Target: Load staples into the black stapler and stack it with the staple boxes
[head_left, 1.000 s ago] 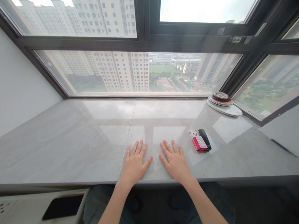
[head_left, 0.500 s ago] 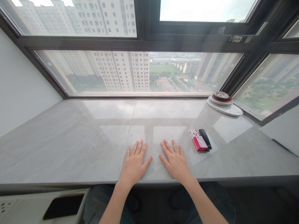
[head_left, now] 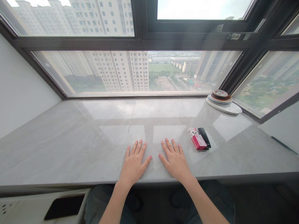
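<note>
Both palms rest flat on a grey marble-look windowsill counter (head_left: 70, 149) near its front edge. My left hand (head_left: 134, 163) lies beside a thin seam in the stone, fingers spread and holding nothing. A short gap to the right, my right hand (head_left: 174, 160) is also spread out with nothing in it. To the right of that hand sits a small pink and white box (head_left: 198, 140), not touched by either hand. A black object (head_left: 204, 137), its kind unclear, lies against the box's right side.
A stack of round plates or coasters (head_left: 220, 97) stands in the far right corner by the dark window frame (head_left: 187, 45). At the lower left, below the counter edge, is a pale surface (head_left: 25, 207) with a black rectangular recess or panel (head_left: 64, 207).
The view has shifted very slightly. Fingers of my right hand have moved a little; my left hand and the objects stay in place.
</note>
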{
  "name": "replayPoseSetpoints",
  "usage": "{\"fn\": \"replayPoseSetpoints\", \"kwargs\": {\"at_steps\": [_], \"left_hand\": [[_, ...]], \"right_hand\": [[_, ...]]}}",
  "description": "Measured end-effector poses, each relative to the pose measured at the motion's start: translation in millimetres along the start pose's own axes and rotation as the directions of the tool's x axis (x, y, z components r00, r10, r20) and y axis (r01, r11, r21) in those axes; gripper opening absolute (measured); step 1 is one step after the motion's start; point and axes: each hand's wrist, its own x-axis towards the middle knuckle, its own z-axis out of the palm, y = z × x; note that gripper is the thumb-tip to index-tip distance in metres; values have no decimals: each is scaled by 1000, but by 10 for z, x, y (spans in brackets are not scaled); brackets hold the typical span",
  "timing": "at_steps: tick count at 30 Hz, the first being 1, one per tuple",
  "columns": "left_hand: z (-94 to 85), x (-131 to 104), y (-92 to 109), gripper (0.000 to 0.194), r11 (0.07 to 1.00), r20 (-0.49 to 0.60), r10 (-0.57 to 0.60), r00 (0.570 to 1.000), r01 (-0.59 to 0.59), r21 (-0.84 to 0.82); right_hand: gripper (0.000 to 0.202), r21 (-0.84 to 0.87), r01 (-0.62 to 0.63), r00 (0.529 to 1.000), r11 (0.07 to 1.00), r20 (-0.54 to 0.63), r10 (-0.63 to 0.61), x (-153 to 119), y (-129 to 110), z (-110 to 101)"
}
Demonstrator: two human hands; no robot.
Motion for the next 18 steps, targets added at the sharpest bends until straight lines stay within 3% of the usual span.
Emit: {"fn": "replayPoseSetpoints", "kwargs": {"at_steps": [18], "left_hand": [[-14,-7,-10,62,999,1,-10,1000,11,-31]], "right_hand": [[64,-13,3,1000,1000,-4,-3,6,-15,3]]}}
